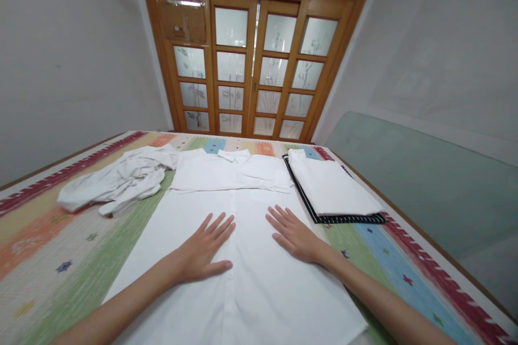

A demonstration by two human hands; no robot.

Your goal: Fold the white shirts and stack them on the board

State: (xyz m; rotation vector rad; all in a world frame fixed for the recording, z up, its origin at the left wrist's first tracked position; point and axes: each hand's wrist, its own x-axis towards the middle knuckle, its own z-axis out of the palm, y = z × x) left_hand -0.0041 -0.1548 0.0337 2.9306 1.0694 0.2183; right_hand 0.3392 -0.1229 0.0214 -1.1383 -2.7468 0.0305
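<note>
A white button-up shirt (243,291) lies spread flat on the striped, many-coloured cloth (60,248), collar at the far end and sleeves folded in across the chest. My left hand (204,250) rests palm down on the shirt's left half, fingers spread. My right hand (293,234) lies flat on the right half, fingers stretched out. Both hands hold nothing.
A crumpled white garment (117,180) lies at the left. A folded white garment (329,186) sits on a dark striped folded piece (348,219) at the right. Wooden doors with frosted glass panes (254,64) stand behind; a pale green surface (424,178) runs along the right.
</note>
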